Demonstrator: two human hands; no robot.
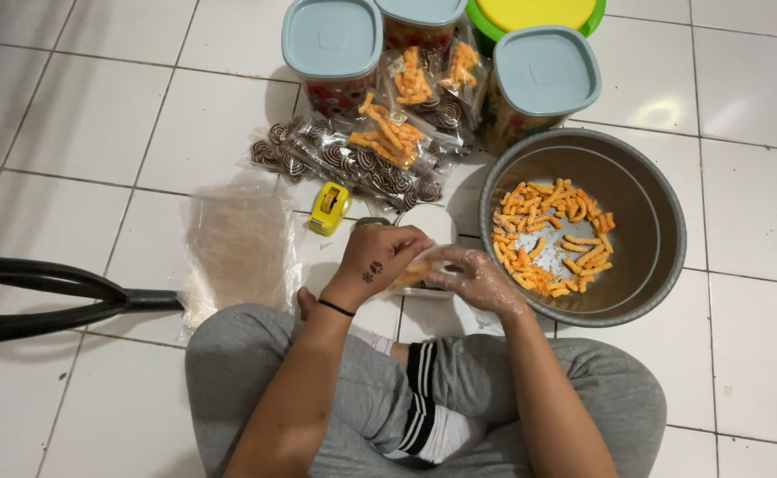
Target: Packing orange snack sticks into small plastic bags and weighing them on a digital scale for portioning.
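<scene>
Orange stick snacks in a small clear plastic bag (pixel 419 270) are gripped between the bare left hand (pixel 379 258) and the plastic-gloved right hand (pixel 481 281), fingers closed on it, above the white tiled floor (pixel 87 115), just left of the round metal bowl (pixel 654 265).

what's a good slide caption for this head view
Seated on a tiled floor, left hand and plastic-gloved right hand hold a small clear bag of orange snack sticks beside a metal bowl.
</scene>
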